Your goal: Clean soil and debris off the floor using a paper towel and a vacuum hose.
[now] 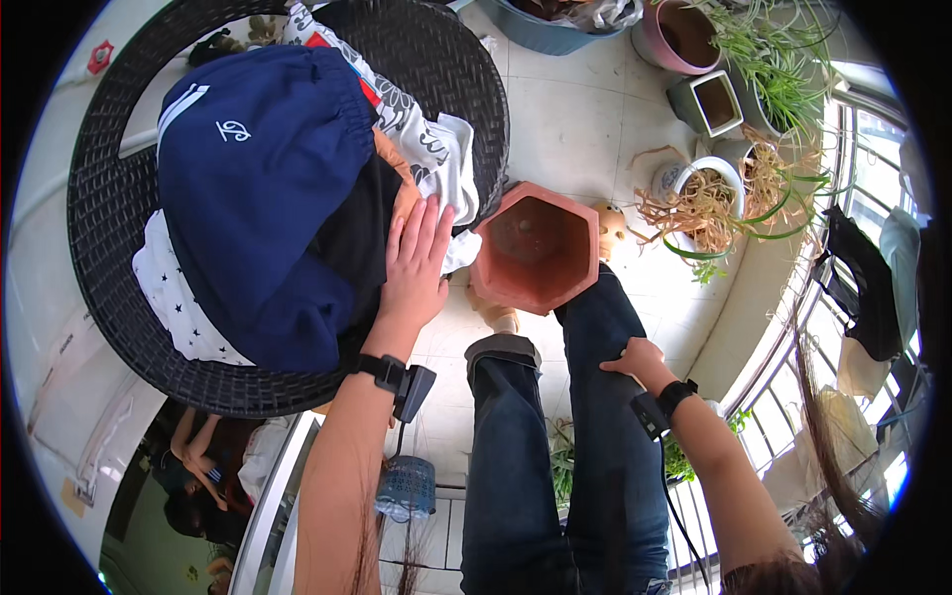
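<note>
My left hand (418, 275) lies flat, fingers stretched out, on the edge of a pile of clothes heaped on a black woven wicker chair (286, 398). On top are navy blue trousers (260, 193) with white stripes and an embroidered emblem. Black cloth (357, 223), an orange piece and a white patterned garment (439, 149) show beside my fingers. White fabric with stars (186, 305) sticks out below the navy trousers. My right hand (638, 361) rests on the leg of my blue jeans (606, 335), holding nothing; most of its fingers are hidden. Both wrists carry strapped black devices.
A hexagonal terracotta pot (535, 245) stands on the tiled floor by my feet. To the right are potted plants (703, 193), a square pot (706, 103) and a barred window (863, 186). A blue basin (558, 33) sits ahead. People (197, 461) appear at lower left.
</note>
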`<state>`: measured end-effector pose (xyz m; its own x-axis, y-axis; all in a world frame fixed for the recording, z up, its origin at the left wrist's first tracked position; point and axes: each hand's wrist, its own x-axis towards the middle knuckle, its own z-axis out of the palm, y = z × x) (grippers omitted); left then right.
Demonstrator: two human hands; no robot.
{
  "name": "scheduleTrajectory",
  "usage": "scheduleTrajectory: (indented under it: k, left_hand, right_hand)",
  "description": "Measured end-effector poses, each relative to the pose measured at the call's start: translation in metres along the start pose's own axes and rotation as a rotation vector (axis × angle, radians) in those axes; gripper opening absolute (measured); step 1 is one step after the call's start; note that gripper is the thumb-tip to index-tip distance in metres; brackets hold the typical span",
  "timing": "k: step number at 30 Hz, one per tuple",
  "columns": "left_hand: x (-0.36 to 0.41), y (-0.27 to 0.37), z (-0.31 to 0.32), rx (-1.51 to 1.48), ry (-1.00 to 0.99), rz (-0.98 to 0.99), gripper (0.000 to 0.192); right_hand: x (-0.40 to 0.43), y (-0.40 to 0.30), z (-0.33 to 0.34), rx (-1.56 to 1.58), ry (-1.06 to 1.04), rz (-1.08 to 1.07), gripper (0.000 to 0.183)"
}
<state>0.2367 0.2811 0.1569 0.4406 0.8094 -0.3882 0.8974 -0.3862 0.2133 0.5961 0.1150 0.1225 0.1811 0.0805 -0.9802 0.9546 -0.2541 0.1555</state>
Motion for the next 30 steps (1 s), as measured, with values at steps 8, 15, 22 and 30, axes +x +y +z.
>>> scheduleTrajectory:
  k: [8, 15, 22, 30]
  left_hand:
    - [0.019, -0.001, 0.024, 0.041, -0.059, -0.047, 0.088]
    - [0.027, -0.003, 0.017, 0.033, -0.312, -0.055, 0.096]
    - [0.038, 0.002, 0.007, 0.040, -0.491, -0.098, 0.099]
    - [0.039, 0.001, 0.006, 0.018, -0.524, -0.111, 0.100]
  right_hand:
    - [0.025, -0.012, 0.000, -0.106, 0.007, -0.036, 0.066]
    - [0.028, -0.011, -0.004, -0.088, 0.015, -0.034, 0.062]
    - [0.031, -0.010, -0.008, -0.072, 0.016, -0.038, 0.062]
    - [0.034, -0.013, -0.009, -0.076, 0.022, -0.044, 0.061]
